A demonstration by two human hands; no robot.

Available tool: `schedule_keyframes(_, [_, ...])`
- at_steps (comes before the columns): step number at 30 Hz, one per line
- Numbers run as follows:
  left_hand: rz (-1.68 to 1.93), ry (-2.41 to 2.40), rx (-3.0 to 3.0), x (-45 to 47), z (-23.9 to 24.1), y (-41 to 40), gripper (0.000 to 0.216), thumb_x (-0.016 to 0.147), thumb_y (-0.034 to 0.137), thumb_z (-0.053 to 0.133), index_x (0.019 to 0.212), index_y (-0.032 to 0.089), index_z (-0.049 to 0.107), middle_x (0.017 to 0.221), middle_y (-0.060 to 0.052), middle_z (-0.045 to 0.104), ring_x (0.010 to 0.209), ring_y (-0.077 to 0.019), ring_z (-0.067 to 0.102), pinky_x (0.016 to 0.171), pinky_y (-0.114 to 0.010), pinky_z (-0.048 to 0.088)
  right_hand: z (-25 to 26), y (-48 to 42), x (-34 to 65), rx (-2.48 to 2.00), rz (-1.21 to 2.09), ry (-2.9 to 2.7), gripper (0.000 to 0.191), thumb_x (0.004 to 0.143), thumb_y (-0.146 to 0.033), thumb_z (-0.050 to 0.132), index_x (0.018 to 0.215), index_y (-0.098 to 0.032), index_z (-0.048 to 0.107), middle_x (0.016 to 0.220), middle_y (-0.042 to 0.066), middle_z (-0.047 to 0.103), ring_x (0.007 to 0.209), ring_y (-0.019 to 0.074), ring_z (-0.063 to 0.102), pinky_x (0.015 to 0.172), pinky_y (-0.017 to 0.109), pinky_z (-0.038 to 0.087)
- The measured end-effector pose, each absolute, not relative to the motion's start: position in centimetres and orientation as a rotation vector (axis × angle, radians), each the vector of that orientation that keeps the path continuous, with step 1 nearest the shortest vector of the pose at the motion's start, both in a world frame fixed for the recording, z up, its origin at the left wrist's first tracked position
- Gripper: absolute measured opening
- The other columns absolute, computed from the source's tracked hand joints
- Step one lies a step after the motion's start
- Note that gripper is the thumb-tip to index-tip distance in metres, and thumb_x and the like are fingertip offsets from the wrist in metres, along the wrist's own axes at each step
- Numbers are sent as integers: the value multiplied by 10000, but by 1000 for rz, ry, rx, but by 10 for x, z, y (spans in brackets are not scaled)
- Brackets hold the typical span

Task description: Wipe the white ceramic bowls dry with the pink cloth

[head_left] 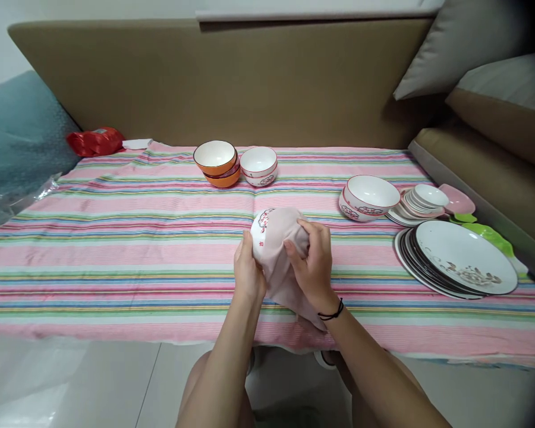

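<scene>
My left hand (248, 267) is curled about the side of a white bowl (261, 224), thumb up along its wall and the other fingers mostly hidden beneath; my right hand (312, 257) is half closed, thumb and bent fingers pressing a pale cloth (277, 261) over the bowl's other side, so I have hold of the cloth and, through it, the bowl; the bowl is between my two hands, over the front middle of the striped sheet (116, 249), its flowered outside showing; the cloth hangs down past my right wrist, where I wear a black bracelet (331, 311); beyond my hands stand orange bowls (218, 169) and, just beside them, two small white bowls (258, 163); to my right are larger flowered bowls (369, 199), a stack of small dishes (424, 201) and a pile of plates (459, 261)
</scene>
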State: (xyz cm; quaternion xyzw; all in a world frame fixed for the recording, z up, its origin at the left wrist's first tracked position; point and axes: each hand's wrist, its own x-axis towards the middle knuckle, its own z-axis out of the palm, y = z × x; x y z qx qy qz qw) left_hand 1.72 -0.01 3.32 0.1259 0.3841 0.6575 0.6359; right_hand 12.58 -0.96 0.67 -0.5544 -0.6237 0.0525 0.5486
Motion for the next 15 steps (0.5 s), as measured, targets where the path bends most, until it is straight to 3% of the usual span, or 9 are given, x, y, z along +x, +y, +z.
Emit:
schedule_keyframes(4, [1633,949,436,14,30,0,330,787,454,672,845,131,704,788,-47,717,698,-155,648,684,-255,492,3,-11,129,-1360,367,-1450,399,892,-507,534,1156,-208,533,1043,83,557,956,226,560,781,365,505])
schedule_keyframes(8, [1632,949,520,9,28,2,333,787,469,667,825,140,702,751,-28,697,652,-131,613,623,-229,469,2,-10,137,-1265,515,-1506,467,875,-470,589,1268,-229,511,1137,91,544,982,214,576,762,344,534])
schedule_keyframes(12, [1630,981,519,7,26,5,348,789,476,663,878,142,711,801,-38,707,704,-140,631,653,-225,474,4,-8,149,-1128,436,-1668,521,841,-407,660,1322,-291,497,1275,92,494,1174,249,518,909,413,518])
schedule_keyframes(15, [1602,988,479,9,25,7,385,779,482,671,924,127,708,837,-58,716,744,-162,653,685,-242,483,7,-6,155,-1045,338,-1775,433,847,-322,660,1268,-312,558,1311,79,501,1238,262,483,1011,479,456])
